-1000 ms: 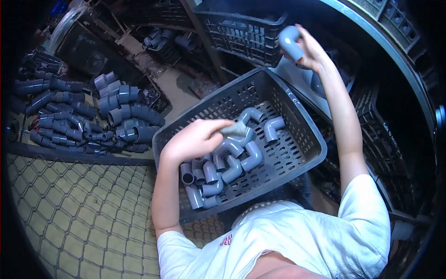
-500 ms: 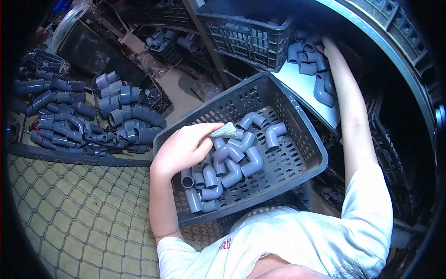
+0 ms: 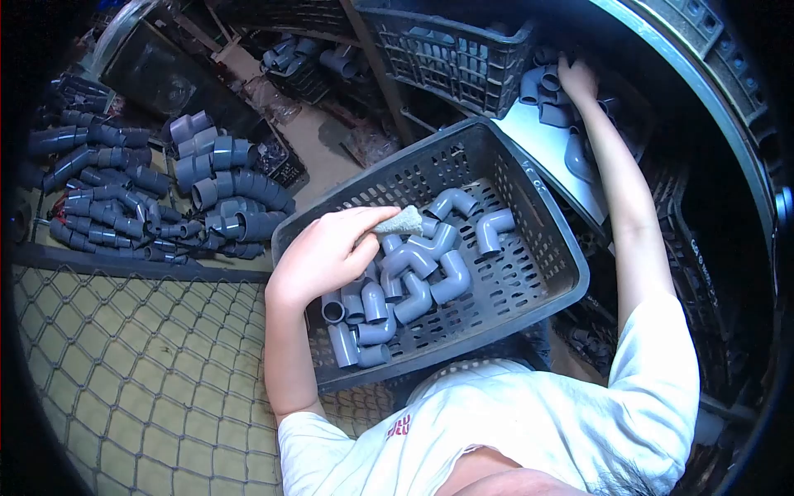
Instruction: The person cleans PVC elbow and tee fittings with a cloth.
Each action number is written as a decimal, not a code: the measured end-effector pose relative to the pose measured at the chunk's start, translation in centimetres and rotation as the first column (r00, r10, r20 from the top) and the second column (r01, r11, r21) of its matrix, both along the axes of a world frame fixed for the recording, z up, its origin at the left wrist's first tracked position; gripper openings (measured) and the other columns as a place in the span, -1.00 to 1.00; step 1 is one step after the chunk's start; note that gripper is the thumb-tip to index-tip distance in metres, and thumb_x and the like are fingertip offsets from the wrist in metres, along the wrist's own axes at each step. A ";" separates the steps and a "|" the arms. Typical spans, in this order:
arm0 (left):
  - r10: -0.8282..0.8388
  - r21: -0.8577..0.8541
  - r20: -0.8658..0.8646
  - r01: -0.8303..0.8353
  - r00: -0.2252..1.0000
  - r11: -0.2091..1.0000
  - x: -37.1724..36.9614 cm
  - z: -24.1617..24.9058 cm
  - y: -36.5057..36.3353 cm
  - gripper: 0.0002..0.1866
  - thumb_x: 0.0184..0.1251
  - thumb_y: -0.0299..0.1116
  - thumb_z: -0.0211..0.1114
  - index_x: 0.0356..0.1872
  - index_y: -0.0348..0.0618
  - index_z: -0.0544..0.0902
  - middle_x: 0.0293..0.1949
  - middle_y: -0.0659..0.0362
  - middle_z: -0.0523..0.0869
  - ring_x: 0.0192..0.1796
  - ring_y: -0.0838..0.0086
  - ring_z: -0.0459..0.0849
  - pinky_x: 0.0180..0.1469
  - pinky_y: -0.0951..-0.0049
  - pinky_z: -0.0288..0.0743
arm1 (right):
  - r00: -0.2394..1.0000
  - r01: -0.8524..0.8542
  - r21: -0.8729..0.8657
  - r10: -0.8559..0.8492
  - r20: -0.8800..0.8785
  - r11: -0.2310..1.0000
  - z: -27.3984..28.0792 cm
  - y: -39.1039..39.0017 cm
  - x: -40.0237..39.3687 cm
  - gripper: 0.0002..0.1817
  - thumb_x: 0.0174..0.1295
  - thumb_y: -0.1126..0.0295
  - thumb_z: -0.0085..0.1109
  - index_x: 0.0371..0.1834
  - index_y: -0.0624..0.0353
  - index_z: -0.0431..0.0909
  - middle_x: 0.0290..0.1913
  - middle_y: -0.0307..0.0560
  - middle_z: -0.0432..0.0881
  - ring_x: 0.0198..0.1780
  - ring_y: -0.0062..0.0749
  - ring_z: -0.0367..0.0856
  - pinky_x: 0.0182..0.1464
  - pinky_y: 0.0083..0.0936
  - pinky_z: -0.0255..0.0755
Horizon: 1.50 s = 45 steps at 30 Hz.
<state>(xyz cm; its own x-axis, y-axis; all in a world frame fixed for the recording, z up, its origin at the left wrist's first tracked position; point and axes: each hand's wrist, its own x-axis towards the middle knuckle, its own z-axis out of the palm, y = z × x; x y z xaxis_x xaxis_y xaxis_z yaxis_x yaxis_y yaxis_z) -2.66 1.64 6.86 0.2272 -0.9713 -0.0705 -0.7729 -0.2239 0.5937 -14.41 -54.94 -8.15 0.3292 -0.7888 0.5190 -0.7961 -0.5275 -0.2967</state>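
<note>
My left hand (image 3: 327,252) is closed, pinching a greyish-green rag (image 3: 401,221) between thumb and fingers above a black plastic crate (image 3: 529,310). In that crate lie several grey pipe elbows (image 3: 453,277), mostly heaped toward its left side, partly under my left hand. My right arm is stretched to the upper right, where my right hand (image 3: 577,80) is among more grey pipe elbows (image 3: 554,114) on a white board (image 3: 529,132). Its fingers are partly hidden and dim, so I cannot make out whether they grip an elbow.
Behind the white board's left edge stands another black crate (image 3: 451,62) with grey parts inside. Many grey pipe fittings (image 3: 219,174) are piled at the left, beyond wire mesh (image 3: 157,372). A curved metal rim (image 3: 703,107) borders the right side.
My right hand has shifted slightly at the elbows on the board, and more of it shows. My left hand keeps holding the rag. The view has tilted slightly.
</note>
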 end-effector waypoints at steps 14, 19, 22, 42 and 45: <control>0.304 -0.167 0.174 -0.276 0.937 0.946 3.6 0.3 2.7 -0.58 0.35 -0.45 0.04 0.20 -0.24 0.59 -0.10 -0.10 0.76 -0.20 0.30 0.74 -0.02 0.38 0.55 | 0.418 -0.553 0.433 0.687 -0.595 0.712 17.6 31.4 -1.1 -0.56 0.35 0.01 0.20 -0.21 0.23 0.74 -0.31 0.10 0.74 -0.20 -0.06 0.75 -0.14 -0.28 0.62; 0.322 -0.144 0.159 -0.301 0.933 0.943 2.3 -0.6 1.6 -0.59 0.34 -0.43 0.06 0.20 -0.18 0.61 -0.14 -0.09 0.76 -0.25 0.29 0.73 -0.07 0.37 0.56 | -0.390 -0.434 0.624 0.490 -0.780 0.649 9.2 38.0 4.1 -0.68 0.18 0.33 0.33 0.02 0.05 0.75 -0.03 -0.05 0.78 -0.05 -0.24 0.78 -0.04 -0.32 0.64; 0.302 -0.185 0.201 -0.267 0.932 0.946 2.0 -1.2 1.7 -0.59 0.33 -0.42 0.07 0.18 -0.17 0.63 -0.10 -0.10 0.75 -0.18 0.18 0.75 -0.03 0.32 0.57 | -0.412 -0.258 0.599 0.474 -0.778 0.758 2.4 37.3 3.8 -0.68 0.19 0.28 0.35 0.03 -0.02 0.75 -0.06 -0.17 0.77 -0.13 -0.24 0.77 -0.12 -0.13 0.67; 0.397 -0.692 0.144 -0.195 0.906 0.695 2.6 -2.8 -0.4 -0.57 0.30 -0.59 0.05 0.20 -0.27 0.59 0.14 -0.09 0.66 0.17 0.04 0.65 0.25 0.23 0.48 | 0.092 -0.403 0.912 0.988 0.123 -0.076 12.5 34.1 6.0 -0.27 0.06 0.09 0.41 0.22 0.34 0.44 -0.06 0.10 0.67 -0.06 -0.28 0.68 -0.01 -0.39 0.60; 0.458 -0.804 0.208 -0.116 0.864 0.583 2.2 -1.3 -0.2 -0.56 0.25 -0.60 0.10 0.18 -0.26 0.60 0.13 -0.05 0.67 0.15 0.05 0.65 0.23 0.18 0.50 | 0.422 -0.435 0.802 0.694 0.583 -0.409 14.8 34.7 7.1 -0.41 0.24 0.12 0.15 0.26 0.22 0.36 -0.11 0.05 0.64 -0.10 -0.37 0.68 -0.03 -0.41 0.63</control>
